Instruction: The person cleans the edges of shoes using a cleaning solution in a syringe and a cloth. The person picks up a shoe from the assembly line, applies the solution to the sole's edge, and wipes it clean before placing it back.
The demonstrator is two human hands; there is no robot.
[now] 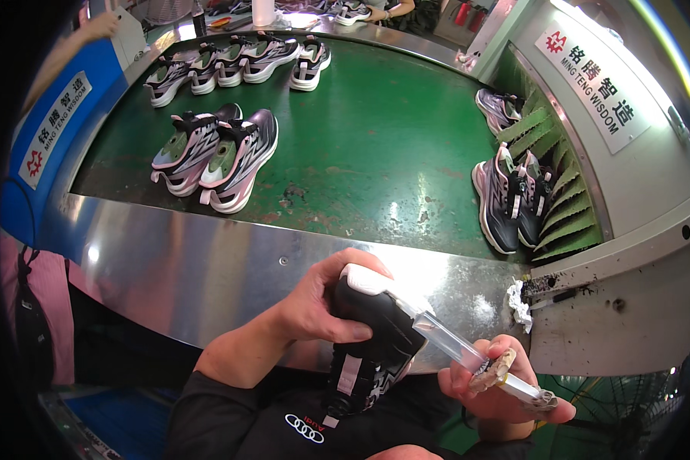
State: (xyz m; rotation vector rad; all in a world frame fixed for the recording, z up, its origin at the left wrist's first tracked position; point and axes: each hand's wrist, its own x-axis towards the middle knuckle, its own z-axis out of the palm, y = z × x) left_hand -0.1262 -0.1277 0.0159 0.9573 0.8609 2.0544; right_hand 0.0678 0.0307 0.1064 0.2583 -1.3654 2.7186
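My left hand is wrapped around the toe end of a black sneaker with a white sole edge, held in front of my chest. The shoe's heel end points down toward my shirt, and a pink-grey tongue patch shows. In my right hand is a stick-like tool with a transparent plastic sleeve. Its tip reaches the shoe's sole edge; I cannot tell whether they touch. Dirty wrapping covers some of my right fingertips. The tool's exact kind is not clear.
A green conveyor belt lies beyond a metal ledge. Two sneakers stand near left, several more far left. At right, other sneakers stand beside green strip curtains. Crumpled white paper lies on the ledge. Another person's hand shows far off.
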